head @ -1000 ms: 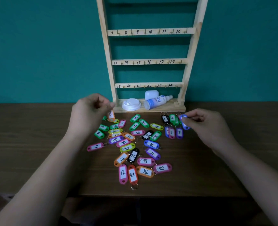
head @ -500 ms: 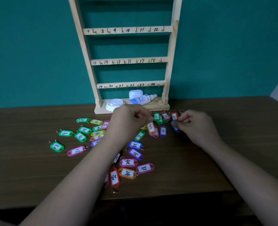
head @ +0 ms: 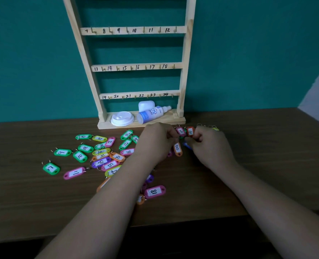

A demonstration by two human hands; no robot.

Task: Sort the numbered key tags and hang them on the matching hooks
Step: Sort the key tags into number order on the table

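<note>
1. The orange tag 8 (head: 177, 148) is low over the table (head: 248, 165), between both hands; its upper end meets the curled fingertips of the left hand (head: 155, 143), which seem to pinch its ring.
2. The right hand (head: 209, 144) is curled too, apparently on a mostly hidden blue tag (head: 187, 146).
3. Tag 3 (head: 180, 131) and tag 4 (head: 190, 131) lie just behind.
4. I think tag 8 should be set down in order, number up and ring untangled, before it goes to the rack (head: 177, 65).
</note>
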